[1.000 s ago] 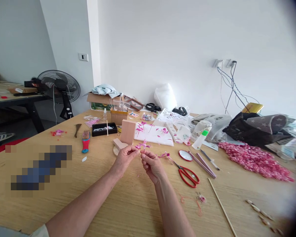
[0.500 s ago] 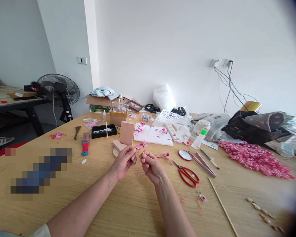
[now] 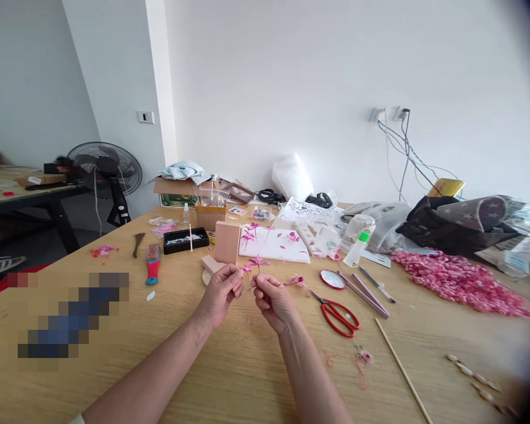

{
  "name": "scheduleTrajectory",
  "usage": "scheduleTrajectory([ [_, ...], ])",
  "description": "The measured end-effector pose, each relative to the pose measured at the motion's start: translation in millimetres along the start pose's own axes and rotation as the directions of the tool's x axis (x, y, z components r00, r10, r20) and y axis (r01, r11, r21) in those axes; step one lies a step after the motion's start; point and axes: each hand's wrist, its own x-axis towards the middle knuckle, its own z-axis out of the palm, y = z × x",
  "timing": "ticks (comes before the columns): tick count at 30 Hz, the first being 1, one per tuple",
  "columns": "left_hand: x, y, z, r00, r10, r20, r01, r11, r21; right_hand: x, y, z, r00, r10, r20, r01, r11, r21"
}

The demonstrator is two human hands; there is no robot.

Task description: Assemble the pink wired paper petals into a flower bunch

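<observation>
My left hand (image 3: 219,294) and my right hand (image 3: 271,300) are held close together above the wooden table (image 3: 203,377), both with fingers pinched. Between their fingertips stands a small pink flower sprig (image 3: 254,265) on a thin stem. Each hand pinches part of that sprig. Another pink flower piece (image 3: 297,280) lies on the table just right of my right hand. Red-handled scissors (image 3: 338,312) lie further right.
A wooden block (image 3: 227,242) and a white sheet with pink flowers (image 3: 276,242) lie behind my hands. A heap of pink pieces (image 3: 457,280), a glue bottle (image 3: 357,247), a thin wooden stick (image 3: 401,368), a black tray (image 3: 185,238) and a fan (image 3: 106,171) surround the space.
My hands have stayed pinched on the pink sprig and drawn slightly closer together. The camera tilted a little, shifting the scene downward in the picture.
</observation>
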Motion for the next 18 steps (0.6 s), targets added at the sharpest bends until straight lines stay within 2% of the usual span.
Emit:
scheduleTrajectory([
  [6, -3.8, 5.0, 4.7, 0.999, 0.042, 0.018, -0.043, 0.994, 0.097, -1.5, -1.8, 3.5, 0.998, -0.036, -0.046, 0.034, 0.998, -0.046],
  [13, -6.4, 6.4, 8.1, 0.997, 0.082, 0.017, -0.083, 0.972, 0.221, -1.3, -1.3, 4.1, 1.0, -0.028, 0.003, 0.028, 0.999, -0.036],
  [18, -6.9, 6.4, 8.2, 0.996, 0.088, 0.031, -0.092, 0.97, 0.225, 0.1, -1.3, 2.4, 1.0, -0.022, 0.004, 0.023, 0.999, -0.038],
])
